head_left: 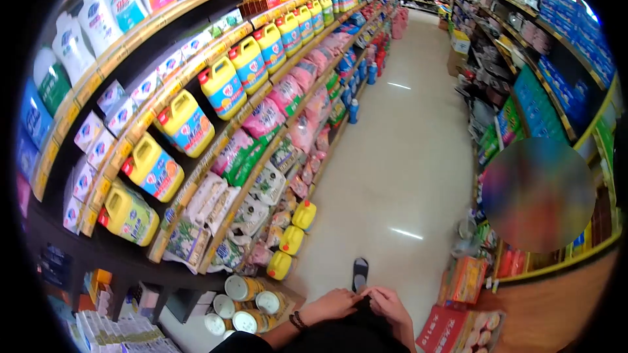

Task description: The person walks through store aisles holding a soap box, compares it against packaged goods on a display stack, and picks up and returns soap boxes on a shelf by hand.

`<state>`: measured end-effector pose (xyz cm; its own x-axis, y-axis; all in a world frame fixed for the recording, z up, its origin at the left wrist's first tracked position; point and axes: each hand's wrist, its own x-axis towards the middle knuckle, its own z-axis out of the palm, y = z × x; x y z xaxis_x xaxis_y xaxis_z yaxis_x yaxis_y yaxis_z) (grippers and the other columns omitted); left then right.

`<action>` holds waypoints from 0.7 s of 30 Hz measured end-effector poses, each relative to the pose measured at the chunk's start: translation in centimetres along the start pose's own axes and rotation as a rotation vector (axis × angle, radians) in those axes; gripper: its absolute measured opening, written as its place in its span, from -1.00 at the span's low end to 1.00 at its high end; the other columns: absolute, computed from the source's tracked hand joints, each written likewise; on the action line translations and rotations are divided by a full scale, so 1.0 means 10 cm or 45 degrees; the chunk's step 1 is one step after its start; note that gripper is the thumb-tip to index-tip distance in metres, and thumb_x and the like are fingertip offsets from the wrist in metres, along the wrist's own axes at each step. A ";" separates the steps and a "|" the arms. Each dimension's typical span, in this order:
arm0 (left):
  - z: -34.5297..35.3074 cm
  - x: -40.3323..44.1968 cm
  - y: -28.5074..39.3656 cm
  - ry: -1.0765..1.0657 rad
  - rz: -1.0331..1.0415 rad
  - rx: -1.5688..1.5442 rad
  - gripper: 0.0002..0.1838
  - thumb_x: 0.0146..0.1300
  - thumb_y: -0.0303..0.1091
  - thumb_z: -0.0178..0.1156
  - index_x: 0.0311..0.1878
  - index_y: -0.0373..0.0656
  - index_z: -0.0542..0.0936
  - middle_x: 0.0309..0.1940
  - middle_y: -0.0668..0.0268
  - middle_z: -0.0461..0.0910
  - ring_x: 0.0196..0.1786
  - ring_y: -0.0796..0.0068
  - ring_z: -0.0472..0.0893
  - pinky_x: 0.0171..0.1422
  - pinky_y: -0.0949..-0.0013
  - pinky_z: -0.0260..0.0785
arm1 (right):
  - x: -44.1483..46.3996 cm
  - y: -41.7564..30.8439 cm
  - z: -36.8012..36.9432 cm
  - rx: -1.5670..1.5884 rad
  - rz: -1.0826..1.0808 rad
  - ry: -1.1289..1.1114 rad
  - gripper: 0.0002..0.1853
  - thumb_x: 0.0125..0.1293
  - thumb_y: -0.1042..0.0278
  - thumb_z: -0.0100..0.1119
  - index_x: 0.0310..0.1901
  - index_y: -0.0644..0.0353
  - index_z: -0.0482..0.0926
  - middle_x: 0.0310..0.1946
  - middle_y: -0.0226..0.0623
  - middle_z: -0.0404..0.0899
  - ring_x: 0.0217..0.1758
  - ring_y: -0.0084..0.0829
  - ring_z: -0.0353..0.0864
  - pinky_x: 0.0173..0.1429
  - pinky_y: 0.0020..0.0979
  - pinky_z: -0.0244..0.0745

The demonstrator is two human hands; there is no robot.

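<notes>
Both hands meet in front of my body at the bottom of the view. My left hand point(331, 304), with a dark bead bracelet point(298, 319) on the wrist, reaches in from the left, its fingers closed. My right hand point(387, 303) comes from the other side, fingers curled and pressed together close to the left fingertips. Whether something small sits between them is too small to tell. Below and behind the hands are dark clothes, and a foot in a dark slipper point(360, 273) shows on the floor just beyond.
Left shelves hold yellow jugs point(222, 88), white bottles point(98, 21) and bagged goods point(255, 150). Several lidded tubs point(252, 321) stand at lower left. A red carton point(445, 330) lies at lower right. The tiled aisle point(386, 157) runs ahead between shelves. A blurred circle covers part of the right side.
</notes>
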<state>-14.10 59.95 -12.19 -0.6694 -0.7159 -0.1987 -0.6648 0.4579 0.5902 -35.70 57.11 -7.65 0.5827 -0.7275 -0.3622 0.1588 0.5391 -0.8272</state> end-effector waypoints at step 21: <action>-2.95 0.83 -2.02 0.849 -0.757 -0.329 -0.48 0.38 -0.12 0.28 0.29 -0.19 0.54 0.17 0.01 0.61 0.20 0.00 0.59 0.31 0.13 0.42 | 3.80 -1.91 -0.03 0.235 -0.015 -1.100 -0.52 0.70 0.11 -0.30 -0.01 0.28 0.61 -0.73 -0.60 0.10 -0.73 -0.68 0.01 -0.60 -0.51 -0.04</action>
<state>3.60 29.23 -2.68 0.1399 -0.9869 -0.0807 -0.6892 -0.1556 0.7077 -16.81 19.01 -5.75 0.9671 -0.1989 0.1588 0.2513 0.6477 -0.7193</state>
